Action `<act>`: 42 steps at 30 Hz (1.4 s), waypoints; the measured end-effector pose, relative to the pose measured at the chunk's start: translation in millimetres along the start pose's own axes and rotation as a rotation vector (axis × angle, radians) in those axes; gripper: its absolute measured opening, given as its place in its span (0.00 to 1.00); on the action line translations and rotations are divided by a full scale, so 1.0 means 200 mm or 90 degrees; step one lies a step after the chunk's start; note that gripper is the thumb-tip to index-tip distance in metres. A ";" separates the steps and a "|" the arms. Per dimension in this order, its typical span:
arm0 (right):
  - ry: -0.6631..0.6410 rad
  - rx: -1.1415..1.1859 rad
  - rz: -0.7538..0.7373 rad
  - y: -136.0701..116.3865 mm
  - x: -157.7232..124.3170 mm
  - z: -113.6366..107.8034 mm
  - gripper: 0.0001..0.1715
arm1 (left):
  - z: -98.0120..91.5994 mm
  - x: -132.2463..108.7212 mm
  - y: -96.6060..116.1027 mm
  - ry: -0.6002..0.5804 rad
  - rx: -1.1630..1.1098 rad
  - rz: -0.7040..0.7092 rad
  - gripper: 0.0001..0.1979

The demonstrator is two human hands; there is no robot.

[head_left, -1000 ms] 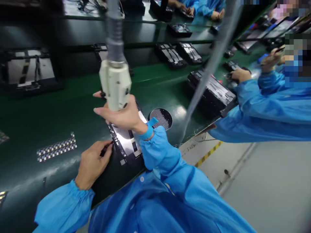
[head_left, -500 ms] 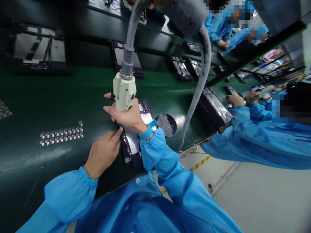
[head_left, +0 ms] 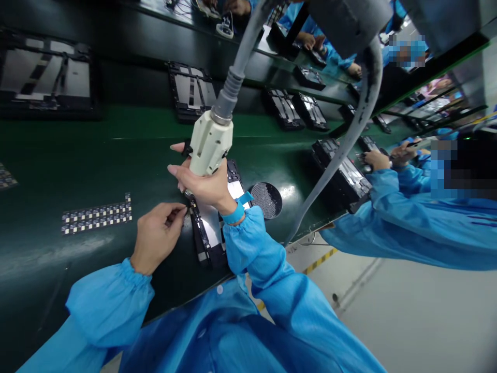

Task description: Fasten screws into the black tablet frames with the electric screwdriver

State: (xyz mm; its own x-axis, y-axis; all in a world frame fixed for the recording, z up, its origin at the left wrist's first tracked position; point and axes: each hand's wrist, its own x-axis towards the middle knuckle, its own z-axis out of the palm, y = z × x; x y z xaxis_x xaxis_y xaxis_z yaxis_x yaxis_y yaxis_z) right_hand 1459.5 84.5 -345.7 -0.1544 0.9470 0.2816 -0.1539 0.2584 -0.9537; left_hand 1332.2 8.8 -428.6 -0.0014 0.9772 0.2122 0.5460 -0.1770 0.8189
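My right hand [head_left: 213, 187] grips a cream electric screwdriver [head_left: 212, 142], its grey cable rising from the top. The tool leans slightly right, its lower end near the upper left edge of an opened flat electronic device [head_left: 210, 225] with a black frame and silver-white panels. My right wrist, in a blue band, covers part of the device. Just left of that edge, my left hand [head_left: 157, 235] is closed in a pinch, thumb and forefinger together close to the tool's lower end. What they hold, if anything, is too small to make out.
A round dish of small dark pieces [head_left: 266, 200] stands right of the device. Small boards [head_left: 97, 217] lie in rows at left. Similar opened devices [head_left: 192, 90] line the back, with a stack [head_left: 341, 168] at right. A co-worker's blue sleeve [head_left: 407, 217] is beyond. The cable [head_left: 349, 140] hangs at right.
My left hand has drawn back a little left from the device edge, its fingers curling from pointing into a pinch. The screwdriver's top has tilted right, and its cable has swung right.
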 end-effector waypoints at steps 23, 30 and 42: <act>-0.005 -0.047 0.016 0.03 -0.02 0.01 0.23 | 0.03 0.09 -0.03 -0.019 -0.089 0.007 0.17; -0.002 -0.077 0.000 0.07 -0.01 -0.01 0.22 | 0.00 0.10 -0.05 -0.107 -0.060 0.065 0.18; 0.005 -0.156 0.031 0.11 0.01 0.01 0.20 | -0.01 0.10 -0.04 -0.093 -0.039 0.060 0.16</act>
State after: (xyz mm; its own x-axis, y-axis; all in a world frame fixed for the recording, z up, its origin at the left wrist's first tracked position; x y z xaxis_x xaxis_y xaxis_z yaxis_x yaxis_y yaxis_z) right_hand 1454.7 91.9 -366.5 -0.1479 0.9606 0.2352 0.0947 0.2504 -0.9635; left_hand 1325.7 30.2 -428.9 0.1715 0.9619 0.2131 0.4858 -0.2708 0.8311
